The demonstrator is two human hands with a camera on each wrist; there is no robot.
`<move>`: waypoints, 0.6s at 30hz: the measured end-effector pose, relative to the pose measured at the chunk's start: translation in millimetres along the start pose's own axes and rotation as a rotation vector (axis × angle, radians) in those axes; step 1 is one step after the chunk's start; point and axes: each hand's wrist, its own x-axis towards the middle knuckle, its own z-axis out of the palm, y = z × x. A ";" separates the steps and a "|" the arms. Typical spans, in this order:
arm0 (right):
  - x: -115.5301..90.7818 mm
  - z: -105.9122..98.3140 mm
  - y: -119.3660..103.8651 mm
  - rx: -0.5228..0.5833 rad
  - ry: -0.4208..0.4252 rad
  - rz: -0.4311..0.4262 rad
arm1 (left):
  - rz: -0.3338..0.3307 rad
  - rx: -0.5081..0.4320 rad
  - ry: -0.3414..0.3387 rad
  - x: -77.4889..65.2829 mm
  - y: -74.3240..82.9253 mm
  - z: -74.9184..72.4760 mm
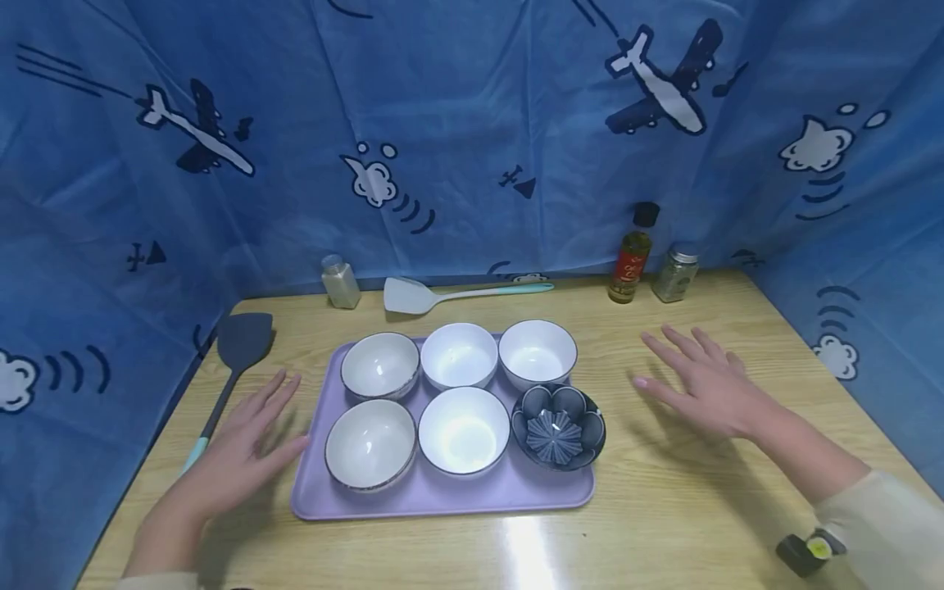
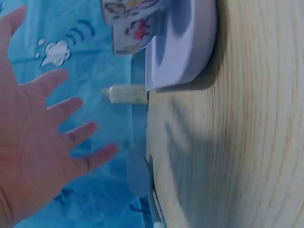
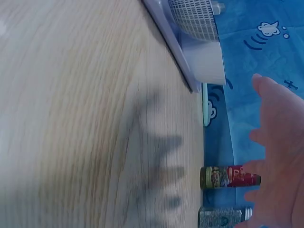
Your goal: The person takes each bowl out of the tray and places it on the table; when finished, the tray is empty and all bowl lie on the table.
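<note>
Tray (image 2: 197, 42) cropped at left wrist view's top

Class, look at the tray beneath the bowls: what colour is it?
The tray is light purple, seen best in the head view.

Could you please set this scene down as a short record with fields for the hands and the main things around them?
Left hand: raised beside the lilac rectangular tray, holding nothing
Right hand: raised over the pale wooden table, holding nothing
On tray: five round pale-lined bowls, one dark blue flower-patterned bowl
Behind tray: white spatula with teal-ended handle, small pale-filled shaker
Far left: dark grey spatula
Back right: red-labelled, black-capped bottle, silver-lidded glass jar
</note>
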 end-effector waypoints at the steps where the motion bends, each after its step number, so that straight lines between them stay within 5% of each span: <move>1: 1.2 0.3 -1.6 0.002 0.005 -0.008 | 0.000 -0.045 0.000 -1.4 -2.7 0.7; 6: 10.1 3.1 -10.3 0.053 0.018 -0.042 | -0.029 -0.168 0.000 -10.1 -13.9 5.3; 14: 39.8 9.5 -18.1 0.263 -0.014 -0.110 | -0.086 -0.205 -0.024 -15.6 -24.8 18.9; 18: 53.3 15.3 -20.3 0.372 -0.043 -0.108 | -0.133 -0.306 -0.035 -17.9 -29.3 26.1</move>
